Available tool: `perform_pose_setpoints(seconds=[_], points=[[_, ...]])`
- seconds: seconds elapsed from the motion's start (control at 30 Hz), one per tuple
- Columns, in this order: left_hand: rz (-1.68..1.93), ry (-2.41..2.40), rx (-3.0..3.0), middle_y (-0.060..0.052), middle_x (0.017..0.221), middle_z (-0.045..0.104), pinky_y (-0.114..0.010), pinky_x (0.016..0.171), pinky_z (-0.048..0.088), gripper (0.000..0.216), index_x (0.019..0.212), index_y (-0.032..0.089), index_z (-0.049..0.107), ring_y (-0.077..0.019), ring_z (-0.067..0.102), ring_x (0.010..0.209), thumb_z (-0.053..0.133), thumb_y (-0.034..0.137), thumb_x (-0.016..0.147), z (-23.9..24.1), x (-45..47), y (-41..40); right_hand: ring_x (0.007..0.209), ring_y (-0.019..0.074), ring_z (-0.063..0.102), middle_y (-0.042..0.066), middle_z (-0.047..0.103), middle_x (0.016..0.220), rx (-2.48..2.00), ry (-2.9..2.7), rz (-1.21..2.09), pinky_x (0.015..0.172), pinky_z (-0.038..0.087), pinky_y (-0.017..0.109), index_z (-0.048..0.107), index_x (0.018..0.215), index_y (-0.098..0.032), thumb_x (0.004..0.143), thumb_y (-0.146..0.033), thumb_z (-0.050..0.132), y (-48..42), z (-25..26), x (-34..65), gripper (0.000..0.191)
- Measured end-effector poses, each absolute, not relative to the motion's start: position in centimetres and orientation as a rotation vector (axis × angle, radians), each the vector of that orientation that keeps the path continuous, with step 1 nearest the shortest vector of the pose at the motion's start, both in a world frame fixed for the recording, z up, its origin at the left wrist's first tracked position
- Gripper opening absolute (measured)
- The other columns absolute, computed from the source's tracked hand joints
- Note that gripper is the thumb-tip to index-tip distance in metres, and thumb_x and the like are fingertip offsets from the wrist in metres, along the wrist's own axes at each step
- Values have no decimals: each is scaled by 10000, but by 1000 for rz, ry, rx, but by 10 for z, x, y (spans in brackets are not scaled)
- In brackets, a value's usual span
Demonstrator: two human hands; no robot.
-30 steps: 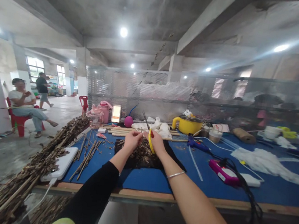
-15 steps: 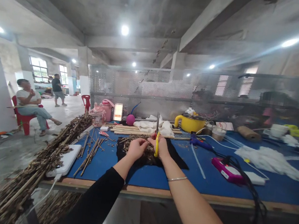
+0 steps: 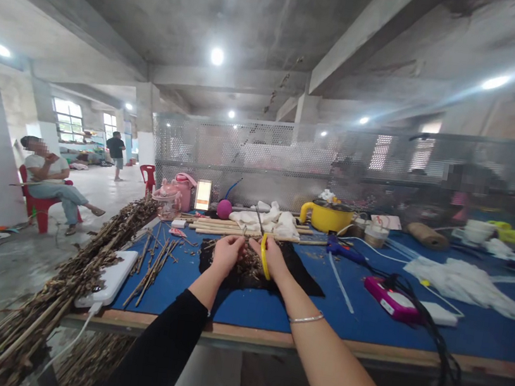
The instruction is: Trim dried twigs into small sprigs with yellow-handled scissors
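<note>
My right hand [image 3: 274, 258] is closed round yellow-handled scissors [image 3: 263, 249], whose blades point up and to the left. My left hand [image 3: 226, 254] is pinched on a small dry twig [image 3: 242, 237] just left of the blades. Both hands hover over a black cloth [image 3: 298, 274] heaped with brown twig cuttings [image 3: 249, 268], on the blue table [image 3: 270, 306]. A silver bangle sits on my right wrist; my left arm wears a black sleeve.
Long dry stalks [image 3: 78, 270] pile along the table's left edge, beside a white power bank [image 3: 112, 270]. Wooden dowels [image 3: 233, 228], a yellow pot [image 3: 326, 215], a blue glue gun [image 3: 343, 248] and a pink device [image 3: 389, 298] with black cables lie behind and right. A person [image 3: 46, 179] sits on a red chair, far left.
The scissors tilted from upright to leaning left. Both hands stayed over the cloth, shifting slightly. A person walking at the far left went further away.
</note>
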State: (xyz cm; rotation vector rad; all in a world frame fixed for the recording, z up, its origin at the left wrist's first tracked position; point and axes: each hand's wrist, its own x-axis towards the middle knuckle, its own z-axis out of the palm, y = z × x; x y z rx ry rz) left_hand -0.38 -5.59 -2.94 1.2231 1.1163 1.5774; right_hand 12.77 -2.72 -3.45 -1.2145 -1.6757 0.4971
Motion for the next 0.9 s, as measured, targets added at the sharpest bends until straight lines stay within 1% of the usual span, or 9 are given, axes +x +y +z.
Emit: perform_pose_setpoints(seconds=[0.1, 0.2, 0.37, 0.6, 0.73, 0.83, 0.9], points=[[1631, 1082, 1136, -16, 591, 579, -176, 416, 353, 241, 731, 124, 620, -77, 478, 467, 591, 352, 659, -27, -6, -56, 741, 173, 550, 62, 595, 831, -1320, -1781, 447, 659, 397, 268, 511, 873, -167, 648, -494, 606, -36, -35, 126, 408], [1656, 1037, 1117, -12, 596, 576, -179, 423, 354, 227, 715, 125, 614, -77, 480, 471, 599, 340, 645, -28, -7, -55, 808, 184, 551, 82, 589, 904, -1325, -1879, 388, 692, 394, 268, 519, 926, -156, 636, -469, 631, -42, -34, 124, 442], [1682, 999, 1142, -3, 553, 567, -197, 481, 386, 199, 727, 124, 634, -95, 507, 505, 610, 292, 624, -31, -6, -50, 850, 190, 546, 86, 580, 932, -1295, -1971, 332, 719, 396, 271, 536, 952, -154, 627, -466, 645, -40, -38, 123, 463], [1669, 917, 1084, -8, 591, 601, -215, 541, 420, 156, 713, 125, 639, -96, 525, 526, 607, 229, 602, -28, -4, -51, 927, 201, 527, 100, 558, 998, -1336, -1973, 298, 778, 381, 289, 517, 1016, -145, 619, -477, 647, -38, -42, 122, 534], [1633, 888, 1054, -30, 639, 627, -223, 560, 437, 202, 744, 120, 650, -111, 555, 570, 613, 262, 606, -27, -2, -53, 933, 196, 522, 99, 552, 1011, -1280, -1985, 315, 789, 379, 293, 499, 1043, -142, 638, -474, 632, -38, -41, 120, 541], [1627, 884, 1082, -47, 666, 639, -226, 562, 443, 259, 778, 111, 662, -120, 565, 589, 619, 308, 615, -27, -2, -54, 937, 197, 520, 106, 557, 1008, -1265, -1983, 309, 786, 380, 291, 499, 1028, -135, 637, -478, 633, -39, -39, 119, 537], [1641, 887, 1116, -49, 664, 642, -225, 566, 444, 260, 775, 107, 668, -121, 566, 591, 624, 303, 611, -27, -2, -54, 938, 200, 525, 110, 560, 1013, -1295, -1978, 298, 775, 379, 285, 501, 1014, -137, 632, -489, 635, -42, -37, 119, 536]])
